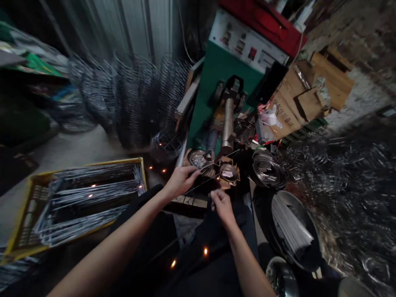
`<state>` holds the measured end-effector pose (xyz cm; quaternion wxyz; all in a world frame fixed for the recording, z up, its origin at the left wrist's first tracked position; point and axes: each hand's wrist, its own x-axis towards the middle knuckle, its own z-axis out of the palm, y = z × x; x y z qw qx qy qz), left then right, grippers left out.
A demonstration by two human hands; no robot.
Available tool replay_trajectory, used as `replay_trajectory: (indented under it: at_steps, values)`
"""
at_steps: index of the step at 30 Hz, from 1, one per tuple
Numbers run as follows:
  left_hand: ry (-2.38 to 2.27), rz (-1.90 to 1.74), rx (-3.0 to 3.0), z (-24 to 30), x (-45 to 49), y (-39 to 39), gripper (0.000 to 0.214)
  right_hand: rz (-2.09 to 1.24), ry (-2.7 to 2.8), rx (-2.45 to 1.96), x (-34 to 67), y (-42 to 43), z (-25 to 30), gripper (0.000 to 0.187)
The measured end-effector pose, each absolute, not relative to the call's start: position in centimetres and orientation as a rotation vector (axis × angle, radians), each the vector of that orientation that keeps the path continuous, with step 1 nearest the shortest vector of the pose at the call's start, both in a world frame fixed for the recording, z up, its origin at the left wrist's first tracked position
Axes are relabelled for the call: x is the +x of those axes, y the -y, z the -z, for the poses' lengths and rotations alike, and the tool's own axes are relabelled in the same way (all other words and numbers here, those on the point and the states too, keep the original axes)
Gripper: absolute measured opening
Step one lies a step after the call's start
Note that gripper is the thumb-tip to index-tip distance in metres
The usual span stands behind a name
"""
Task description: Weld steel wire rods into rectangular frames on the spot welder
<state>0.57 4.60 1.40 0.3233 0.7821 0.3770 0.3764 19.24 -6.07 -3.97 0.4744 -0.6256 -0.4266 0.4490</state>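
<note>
My left hand (180, 180) is closed in a pinch on a thin metal wire frame (206, 172) that reaches toward the welding fixture (228, 171). Lower and to the right, my right hand (220, 204) is also closed, gripping the near end of the same thin wire piece above my dark-trousered lap. The green welding machine (222, 70) with its vertical metal cylinder (228, 123) stands just beyond both hands. Orange sparks (204, 251) glow on my lap and on the floor.
A yellow crate (29, 198) of finished wire racks lies at the left. Stacks of round wire guards (130, 99) stand behind. A dark basin (305, 214) with straight wire rods, coiled metal rings (268, 169), cardboard boxes (312, 95) and heaps of wire parts (349, 181) fill the right.
</note>
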Motion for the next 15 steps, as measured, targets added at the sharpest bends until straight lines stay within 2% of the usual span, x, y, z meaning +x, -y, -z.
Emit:
replay_trajectory:
  at_steps: [5,9,15]
  values:
    - [-1.005,-0.890,2.263,-0.8,-0.2,-2.5,0.022,-1.171,1.437,-1.715,16.4,12.5,8.3,0.028]
    - [-1.143,-0.859,2.217,-0.1,-4.5,-0.3,0.011,-1.279,1.901,-1.711,14.4,15.5,9.0,0.021]
    - [-1.518,-1.185,1.775,1.8,-17.4,2.9,0.007,-1.256,1.972,-1.693,14.2,15.2,7.9,0.024]
